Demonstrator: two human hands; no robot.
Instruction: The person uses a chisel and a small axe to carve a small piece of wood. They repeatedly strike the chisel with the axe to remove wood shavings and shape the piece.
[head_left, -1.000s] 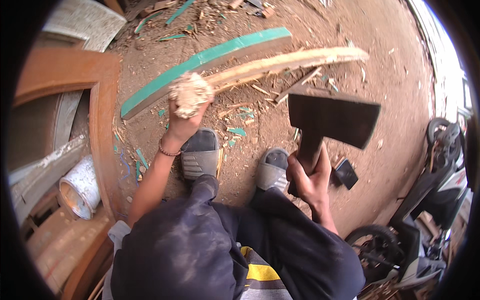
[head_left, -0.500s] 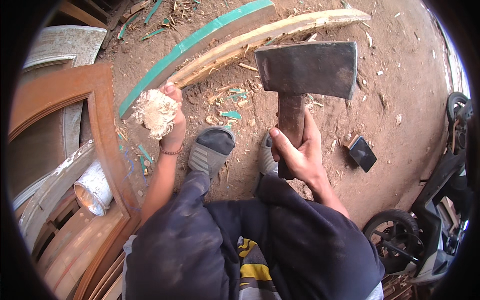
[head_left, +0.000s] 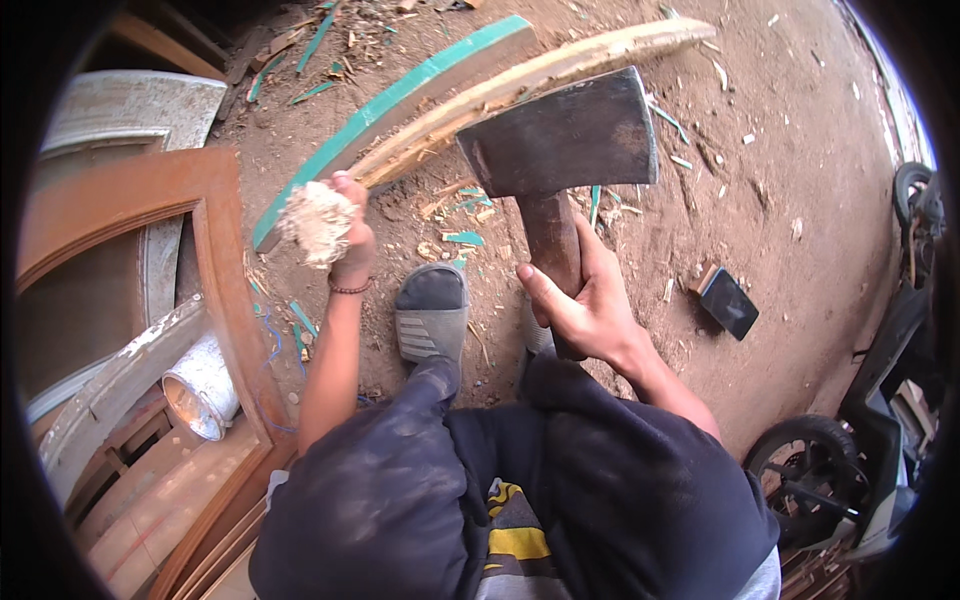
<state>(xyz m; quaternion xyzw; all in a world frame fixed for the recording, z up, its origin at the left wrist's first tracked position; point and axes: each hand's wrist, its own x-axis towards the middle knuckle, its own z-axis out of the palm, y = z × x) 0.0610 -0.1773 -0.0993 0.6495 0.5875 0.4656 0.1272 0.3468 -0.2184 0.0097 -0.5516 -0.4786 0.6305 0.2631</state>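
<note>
My right hand [head_left: 595, 305] is wrapped round the dark wooden handle of an axe [head_left: 565, 135], thumb across the front. Its broad dark metal head is raised above the ground, cutting edge to the right. My left hand [head_left: 352, 235], with a beaded bracelet at the wrist, is closed on a pale piece of wood with a frayed, splintered end [head_left: 316, 222]. Beyond it lie a curved timber with a green painted face [head_left: 390, 105] and a curved pale, rough-hewn timber [head_left: 540, 85]. The frayed end hides whether the held piece joins either timber.
Wood chips and green slivers [head_left: 463, 238] litter the dirt floor. A phone [head_left: 728, 303] lies to the right, and a motorbike [head_left: 870, 450] stands beyond it. At left lean a brown wooden frame [head_left: 215, 250], pale frames and a white-stained bucket [head_left: 203, 385]. My sandalled feet are between my hands.
The axe has shifted left, and its head now tilts with the left end lower. My left hand keeps its hold on the frayed wood. The whole view has shifted slightly.
</note>
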